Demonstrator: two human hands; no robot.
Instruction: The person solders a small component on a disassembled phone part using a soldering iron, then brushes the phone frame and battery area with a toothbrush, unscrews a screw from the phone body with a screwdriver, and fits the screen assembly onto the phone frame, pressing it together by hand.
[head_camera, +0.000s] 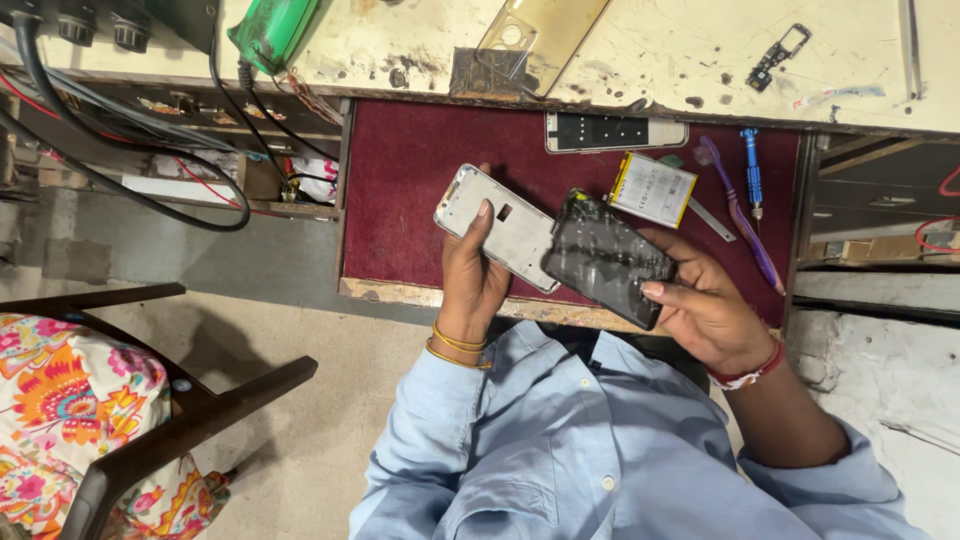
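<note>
My left hand (470, 275) cradles the silver phone frame (497, 226) flat; my right hand (700, 300) pinches the black cracked screen panel (607, 257) apart, above the maroon bench mat (400, 200).

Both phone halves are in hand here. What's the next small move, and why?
Probably set the silver frame down on the red mat. The left hand holds it while the right hand holds the dark screen panel, which overlaps the frame's end. Both hands are occupied, and the tools lie out of reach.

Dark wooden chair (190, 420) with floral cushion (70, 400) on beige floor (300, 450).
</note>
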